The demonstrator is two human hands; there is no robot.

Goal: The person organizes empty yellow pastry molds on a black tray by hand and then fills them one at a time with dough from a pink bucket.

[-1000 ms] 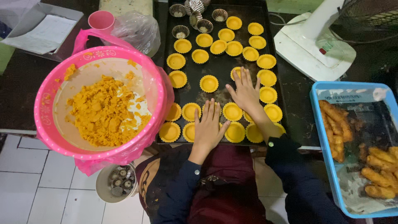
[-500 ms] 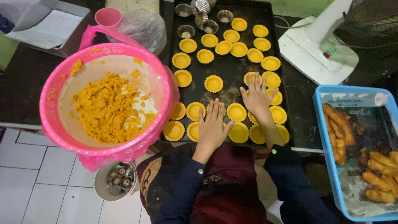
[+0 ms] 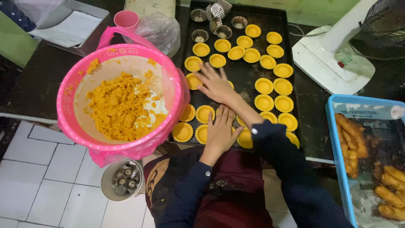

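Now, left hand: the left hand (image 3: 220, 131) lies flat, fingers spread, on the yellow filled tart moulds (image 3: 264, 102) in the near rows of the tray; its grip is released and holds nothing.
Right hand: the right hand (image 3: 216, 83) reaches across to the left part of the tray, palm down over the moulds there; its grip is also released, fingers stretched out.
Tart moulds: small fluted cups filled with yellow dough, standing in rows on the black baking tray (image 3: 244, 76).
Empty moulds: some silver empty cups (image 3: 217, 12) stand and lie at the far end of the tray.
Tray: it rests on the dark counter (image 3: 38, 84), in front of the person.
Pink basin: a big pink basin (image 3: 67, 101), lined with a pink plastic bag, holds crumbly yellow dough (image 3: 114, 105); it stands just beside the tray, on its left.
Small tub: a white tub (image 3: 121, 181) with more silver moulds is below the basin, over the tiled floor.
Blue tray: at the right, a blue tray (image 3: 337, 139) holds fried sticks (image 3: 348, 139).
White fan base: it is behind the blue tray, near the baking tray (image 3: 333, 55).
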